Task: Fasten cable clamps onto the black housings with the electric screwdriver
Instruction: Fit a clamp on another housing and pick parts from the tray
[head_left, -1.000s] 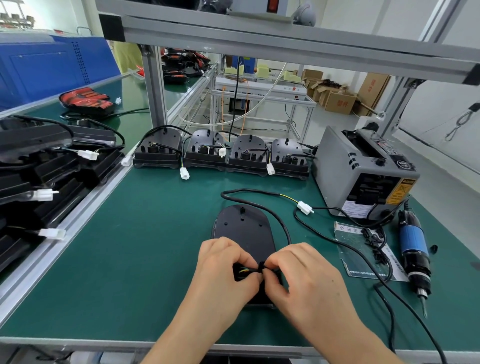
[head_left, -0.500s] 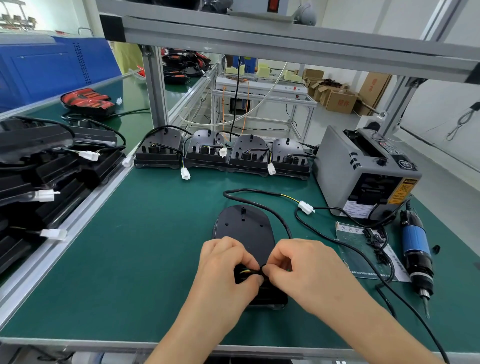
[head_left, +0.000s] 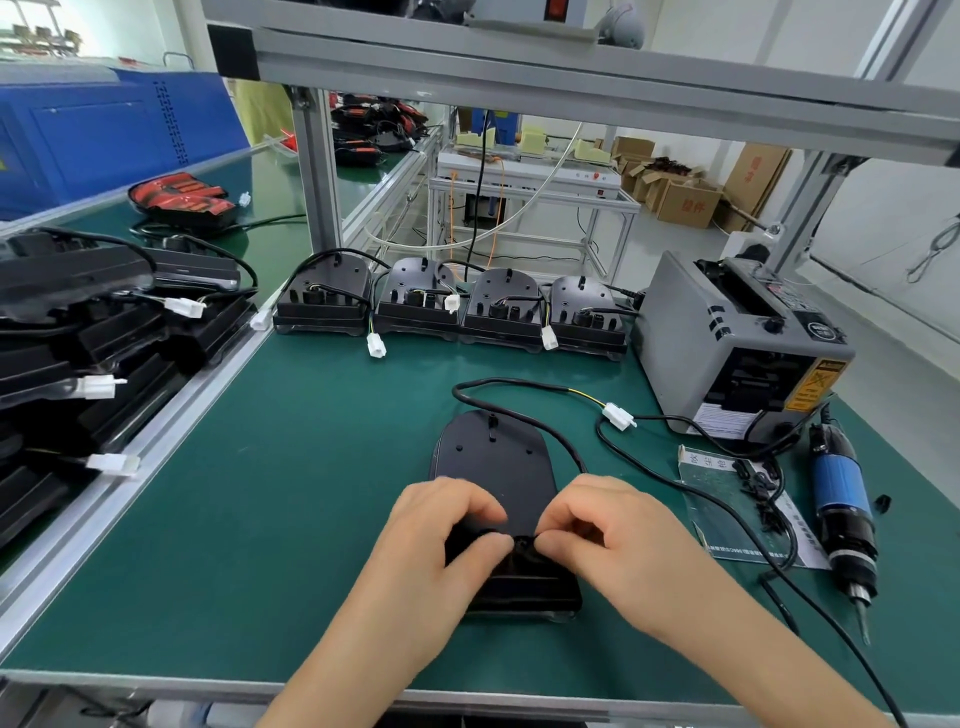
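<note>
A black housing lies flat on the green mat in front of me, its black cable looping away to a white connector. My left hand and my right hand meet over its near end, fingertips pinching a small black clamp piece around the wiring there. The fingers hide most of that piece. The electric screwdriver, blue and black, lies on the mat at the right, tip toward me, untouched.
Several housings stand in a row at the back of the mat. A grey tape dispenser sits at the right rear. A bag with small black parts lies beside the screwdriver. More black housings are stacked at the left.
Both hands stay at the housing's near end; the fingers have shifted slightly, the right hand curling further in. The housing has not moved.
</note>
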